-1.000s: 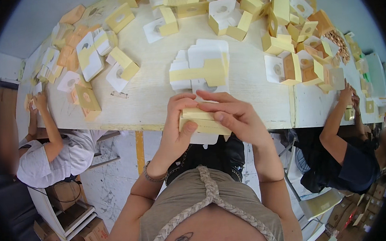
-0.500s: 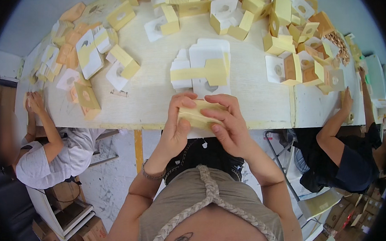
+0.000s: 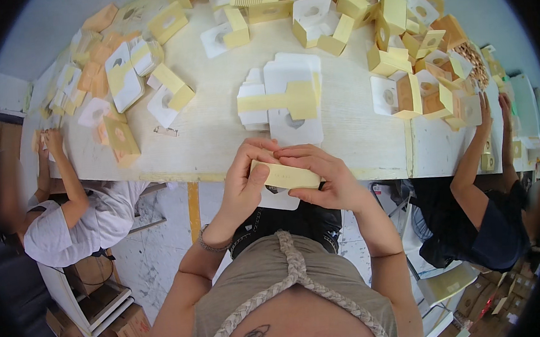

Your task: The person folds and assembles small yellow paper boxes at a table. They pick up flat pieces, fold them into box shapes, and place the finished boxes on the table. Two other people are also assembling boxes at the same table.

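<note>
Between my two hands is a small yellow cardboard box (image 3: 290, 176), held at the table's near edge. Its long yellow side faces up toward me, and a white flap with a dark opening hangs below it. My left hand (image 3: 246, 179) grips the left end, thumb on the yellow side. Closed round the right end is my right hand (image 3: 332, 178), its thumb under the box and its fingers over the far side, where their tips are partly hidden. Just beyond the hands lies a stack of flat white and yellow box blanks (image 3: 281, 97).
Folded yellow boxes (image 3: 392, 50) are heaped at the table's back right, beside a pile of small brown pieces (image 3: 472, 63). More boxes and blanks (image 3: 129, 72) lie at the left. Co-workers' hands (image 3: 52, 141) are busy on both sides. A folding chair (image 3: 445, 286) stands lower right.
The box has turned so its long side faces up toward me, and its white flap now shows below. Both hands have shifted their grip. The right-hand co-worker's arms have moved.
</note>
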Demonstrator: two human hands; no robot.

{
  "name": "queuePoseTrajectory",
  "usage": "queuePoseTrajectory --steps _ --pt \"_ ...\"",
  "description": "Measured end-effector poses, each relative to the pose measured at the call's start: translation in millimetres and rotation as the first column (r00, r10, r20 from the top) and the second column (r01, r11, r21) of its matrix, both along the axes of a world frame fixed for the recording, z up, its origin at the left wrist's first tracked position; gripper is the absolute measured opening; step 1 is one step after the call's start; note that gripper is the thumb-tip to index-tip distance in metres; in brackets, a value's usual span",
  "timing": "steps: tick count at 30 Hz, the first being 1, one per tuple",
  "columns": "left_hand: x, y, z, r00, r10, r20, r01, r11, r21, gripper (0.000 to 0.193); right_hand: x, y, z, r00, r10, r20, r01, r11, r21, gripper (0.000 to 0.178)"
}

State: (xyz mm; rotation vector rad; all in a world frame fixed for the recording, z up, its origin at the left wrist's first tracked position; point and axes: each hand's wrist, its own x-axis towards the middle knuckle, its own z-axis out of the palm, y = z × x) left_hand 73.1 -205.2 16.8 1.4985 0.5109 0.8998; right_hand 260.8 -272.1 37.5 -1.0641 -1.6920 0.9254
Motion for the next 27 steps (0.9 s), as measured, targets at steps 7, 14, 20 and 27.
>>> queuePoseTrajectory --steps 7,14,20,27 --pt "-6.9 5.3 -22.3 0.960 0.280 0.016 -0.270 0.938 -0.218 0.036 13.5 29.1 20.6 0.935 0.193 0.299 -0.029 0.878 -0.477 0.047" --pt "-14.9 38.7 -12.1 0.866 0.499 -0.015 -0.480 0.824 -0.302 0.041 67.7 134.9 2.2 0.679 -0.657 0.328 0.727 0.663 -0.177 0.083" --pt "-4.2 32.2 -34.8 0.908 0.397 -0.130 -0.413 0.900 -0.137 0.038 76.7 87.2 -49.2 0.762 -0.511 0.397 0.647 0.613 -0.453 0.061" --pt "21.1 33.6 -4.8 0.994 0.049 0.094 -0.019 0.954 -0.298 0.050 66.9 41.8 -13.8 0.794 -0.483 -0.370 0.245 0.810 -0.532 0.025"
